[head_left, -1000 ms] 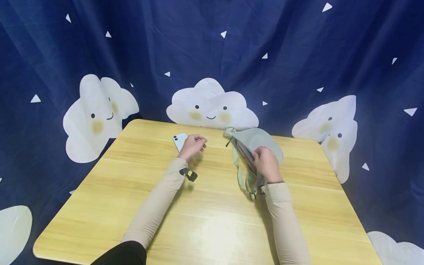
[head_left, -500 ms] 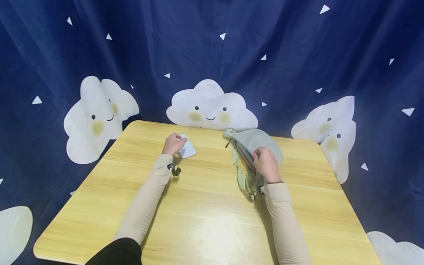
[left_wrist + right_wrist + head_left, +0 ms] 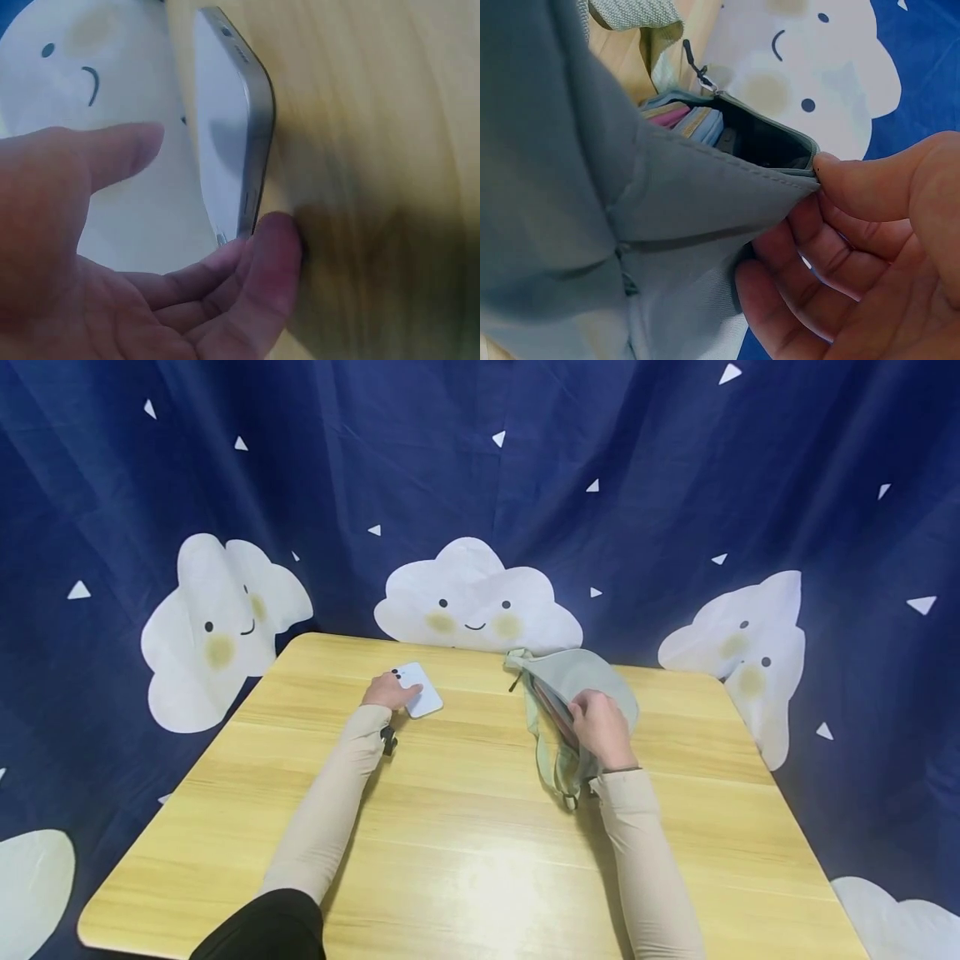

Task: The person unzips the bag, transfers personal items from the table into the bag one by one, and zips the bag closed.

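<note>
A pale blue phone (image 3: 423, 697) lies on the table with its camera side up. My left hand (image 3: 386, 692) is at its left side. In the left wrist view the fingers touch the edge of the phone (image 3: 221, 97), while the thumb hovers apart over its back. On the right lies a grey-green sling bag (image 3: 585, 672) with its zip undone. My right hand (image 3: 603, 731) pinches the rim of its opening between thumb and fingers. Inside, the right wrist view shows a pink item (image 3: 669, 114), a light blue item (image 3: 700, 126) and something dark.
The wooden table (image 3: 480, 827) has rounded corners. Behind it hangs a dark blue curtain (image 3: 450, 460) with clouds and triangles. The bag's strap (image 3: 543, 760) trails along its left side, and a zip pull (image 3: 515, 682) hangs near the top.
My left hand has moved left from over the phone to its left edge and lowered beside it. My right hand keeps its grip on the bag's rim.
</note>
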